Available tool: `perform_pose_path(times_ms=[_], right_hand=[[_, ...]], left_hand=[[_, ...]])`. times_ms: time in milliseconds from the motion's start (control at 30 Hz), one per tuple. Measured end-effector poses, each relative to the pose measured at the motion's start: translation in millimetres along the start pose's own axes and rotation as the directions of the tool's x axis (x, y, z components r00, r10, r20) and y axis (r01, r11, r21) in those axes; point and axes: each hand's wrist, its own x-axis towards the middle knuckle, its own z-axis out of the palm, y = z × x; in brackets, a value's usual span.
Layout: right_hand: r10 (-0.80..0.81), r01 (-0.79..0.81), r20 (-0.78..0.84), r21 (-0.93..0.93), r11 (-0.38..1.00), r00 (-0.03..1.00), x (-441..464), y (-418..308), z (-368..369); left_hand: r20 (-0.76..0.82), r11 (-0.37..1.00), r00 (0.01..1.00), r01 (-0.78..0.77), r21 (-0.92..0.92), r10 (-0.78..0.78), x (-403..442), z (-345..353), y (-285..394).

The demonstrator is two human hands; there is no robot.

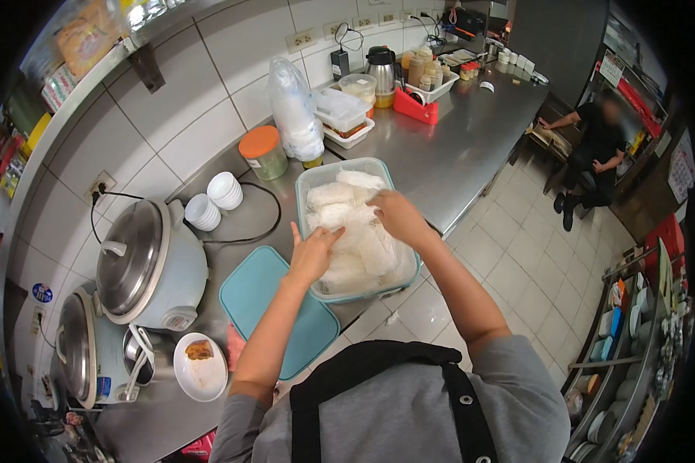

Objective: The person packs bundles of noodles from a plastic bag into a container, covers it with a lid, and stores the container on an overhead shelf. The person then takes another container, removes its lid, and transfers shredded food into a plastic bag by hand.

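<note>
A clear plastic container point(411, 279) with a teal rim stands on the steel counter, filled with white bundles point(347, 247) in thin clear plastic. My left hand point(313, 253) rests on the bundles at the container's left side, its fingers spread. At the upper right of the container, my right hand point(396, 214) touches the bundles with its fingers bent down; whether they pinch the plastic is too small to tell. A teal lid point(278, 309) lies flat beside the container, partly under my left forearm.
Two rice cookers point(150, 262) stand at the left, near stacked white cups point(224, 190) and a white bowl point(201, 367). An orange-lidded jar point(263, 153) and a red holder point(415, 107) stand behind. A person point(594, 147) sits at the right; shelves point(618, 363) hold dishes.
</note>
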Motion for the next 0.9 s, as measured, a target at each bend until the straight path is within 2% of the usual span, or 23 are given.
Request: perform_pose_path(times_ms=[100,200,300,333,367,400,433,533,567,667,767,867,900], right_hand=[[-0.116,0.158,0.229,-0.173,0.972,0.966,27,37,42],[-0.035,0.057,0.347,-0.054,0.997,0.937,29,64,64],[0.031,-0.008,0.457,-0.054,0.999,0.889,62,66,39],[0.046,-0.032,0.258,-0.060,0.998,0.965,72,60,33],[0.059,-0.057,0.048,-0.061,0.997,0.997,81,52,30],[0.072,-0.081,-0.163,-0.053,0.995,0.984,85,47,29],[0.017,-0.015,-0.244,0.012,1.000,0.970,88,56,45],[-0.171,0.172,0.021,-0.061,0.983,0.985,51,57,87],[-0.070,0.120,0.224,-0.221,0.968,0.972,55,56,83],[-0.026,0.005,0.230,0.092,0.996,0.973,71,71,54],[0.151,-0.141,-0.024,0.249,0.958,0.988,79,52,29],[-0.085,0.078,0.046,0.127,0.989,0.995,67,79,65],[-0.023,0.018,0.071,0.057,0.998,0.997,63,77,68]], left_hand=[[0.018,0.999,1.000,0.003,0.042,-0.004,-2,-4,3],[0.080,0.993,0.996,0.028,0.117,-0.037,-5,7,-4],[0.138,0.990,0.986,0.078,0.119,-0.094,-6,0,1],[0.149,0.990,0.983,0.092,0.107,-0.107,-4,-5,3],[0.113,0.988,0.989,0.075,0.137,-0.091,-5,-2,4],[0.079,0.984,0.994,0.061,0.168,-0.075,-8,4,5],[0.044,0.978,0.997,0.047,0.205,-0.057,-11,5,6],[-0.170,0.998,0.983,0.069,0.004,-0.067,-25,11,15],[-0.221,0.994,0.969,0.104,-0.043,-0.111,-34,9,13],[-0.346,0.953,0.892,0.233,-0.195,-0.290,-85,-16,15],[-0.515,0.897,0.735,0.342,-0.279,-0.440,-157,-19,-19],[-0.488,0.758,0.592,0.584,-0.289,-0.642,-236,-9,-39],[-0.449,0.687,0.541,0.671,-0.279,-0.711,-260,-4,-41]])
